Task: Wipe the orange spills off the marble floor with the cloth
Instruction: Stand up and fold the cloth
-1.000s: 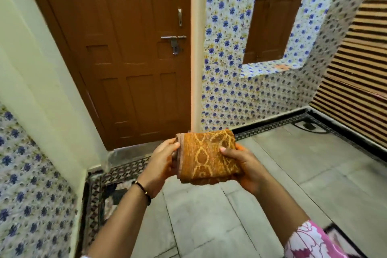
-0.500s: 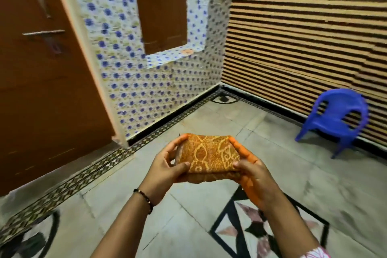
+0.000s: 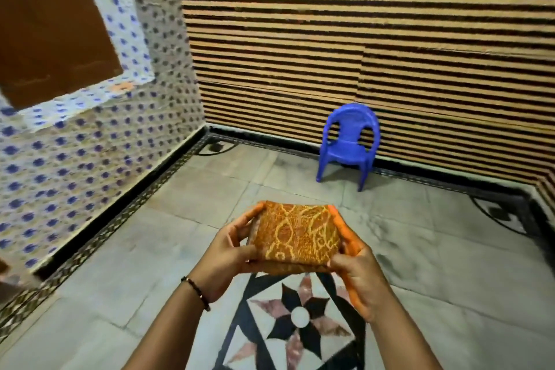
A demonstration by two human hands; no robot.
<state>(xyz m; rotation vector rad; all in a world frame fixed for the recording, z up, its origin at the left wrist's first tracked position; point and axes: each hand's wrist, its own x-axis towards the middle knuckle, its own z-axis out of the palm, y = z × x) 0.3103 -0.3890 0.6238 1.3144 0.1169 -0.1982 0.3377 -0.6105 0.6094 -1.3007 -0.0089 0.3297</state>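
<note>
I hold a folded orange cloth [image 3: 295, 237] with a yellow pattern in front of me, well above the grey marble floor [image 3: 192, 195]. My left hand [image 3: 229, 252] grips its left edge and my right hand [image 3: 356, 267] grips its right edge. The fingers of my right hand are stained orange. No orange spill shows on the visible floor, though the image is blurred.
A small blue plastic chair [image 3: 348, 146] stands against the striped wall [image 3: 360, 39] at the back. A star-shaped inlay [image 3: 300, 318] lies in the floor below my hands. A floral-tiled wall [image 3: 90, 144] with a brown wooden panel [image 3: 51, 21] runs along the left.
My view has swung right, from the brown door to the striped wall and the blue chair. Both hands have kept hold of the cloth throughout.
</note>
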